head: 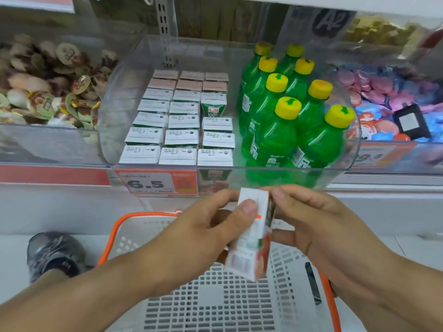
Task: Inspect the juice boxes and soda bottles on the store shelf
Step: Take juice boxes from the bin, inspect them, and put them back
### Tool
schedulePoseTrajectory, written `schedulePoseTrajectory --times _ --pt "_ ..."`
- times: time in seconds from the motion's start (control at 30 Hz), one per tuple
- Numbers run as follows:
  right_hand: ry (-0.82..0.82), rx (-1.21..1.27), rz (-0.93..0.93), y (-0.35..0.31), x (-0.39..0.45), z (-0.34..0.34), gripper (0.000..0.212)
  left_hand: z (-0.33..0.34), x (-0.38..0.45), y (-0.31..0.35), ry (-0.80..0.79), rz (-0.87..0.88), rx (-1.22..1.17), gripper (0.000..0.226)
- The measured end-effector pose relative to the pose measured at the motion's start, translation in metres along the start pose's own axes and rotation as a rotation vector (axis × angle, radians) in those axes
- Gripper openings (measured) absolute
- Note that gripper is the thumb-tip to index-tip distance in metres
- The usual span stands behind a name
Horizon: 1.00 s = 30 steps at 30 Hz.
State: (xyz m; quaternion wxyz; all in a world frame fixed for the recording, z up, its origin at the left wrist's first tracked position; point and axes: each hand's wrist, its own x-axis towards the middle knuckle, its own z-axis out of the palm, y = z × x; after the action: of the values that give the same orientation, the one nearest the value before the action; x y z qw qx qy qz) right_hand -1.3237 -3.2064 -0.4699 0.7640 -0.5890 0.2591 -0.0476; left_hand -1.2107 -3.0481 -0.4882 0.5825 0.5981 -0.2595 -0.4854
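Both hands hold one small white juice box [251,245] with red and green print, in front of the shelf and above a basket. My left hand [206,233] grips its left side with the thumb across the top face. My right hand [318,226] pinches its right side. On the shelf, a clear plastic bin [112,97] holds rows of juice boxes [178,130] on the left, with one gap in the right column. Several green soda bottles with yellow caps [285,125] stand at the bin's right.
A white perforated shopping basket with an orange rim [112,238] sits below my hands. A price tag reading 6.5 [146,183] hangs on the shelf edge. Bins of small snack cups [48,82] and round candies [388,101] flank the clear bin. A grey shoe [52,255] is at lower left.
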Motion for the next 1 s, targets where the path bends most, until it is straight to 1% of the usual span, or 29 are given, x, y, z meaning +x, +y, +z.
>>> schedulePoseTrajectory --times 0.07,0.13,0.2,0.3,0.4,0.5,0.67,0.77,0.9,1.0 --pt "-0.057 -0.053 -0.019 0.0 -0.001 0.002 0.031 0.002 0.0 -0.004 0.025 0.004 0.017 0.031" --pt "-0.037 -0.112 -0.041 0.0 0.0 0.003 0.029 0.002 0.001 -0.008 0.046 0.017 0.046 0.033" --pt "0.007 -0.094 -0.032 0.001 0.004 0.003 0.024 0.0 0.002 -0.011 -0.005 0.018 0.071 0.039" --pt "-0.008 -0.057 -0.007 -0.002 0.01 0.0 0.026 -0.005 0.001 -0.011 -0.112 0.022 0.113 0.056" --pt "-0.054 -0.104 -0.016 -0.005 0.014 -0.004 0.031 -0.009 0.003 -0.012 -0.124 0.022 0.103 0.064" --pt "-0.079 -0.142 -0.017 -0.002 0.019 -0.005 0.032 -0.01 0.003 -0.015 -0.11 0.028 0.107 0.068" --pt "-0.097 -0.231 -0.07 0.005 0.021 -0.01 0.033 -0.009 0.003 -0.021 -0.022 0.025 0.147 0.08" --pt "-0.124 -0.228 -0.056 0.006 0.019 -0.011 0.034 -0.01 0.001 -0.025 -0.001 0.015 0.164 0.086" --pt "-0.165 -0.364 -0.08 0.007 0.017 -0.012 0.042 -0.011 -0.002 -0.027 0.013 0.0 0.156 0.086" --pt "-0.203 -0.384 -0.068 0.006 0.016 -0.012 0.049 -0.011 -0.002 -0.026 0.004 0.003 0.177 0.084"
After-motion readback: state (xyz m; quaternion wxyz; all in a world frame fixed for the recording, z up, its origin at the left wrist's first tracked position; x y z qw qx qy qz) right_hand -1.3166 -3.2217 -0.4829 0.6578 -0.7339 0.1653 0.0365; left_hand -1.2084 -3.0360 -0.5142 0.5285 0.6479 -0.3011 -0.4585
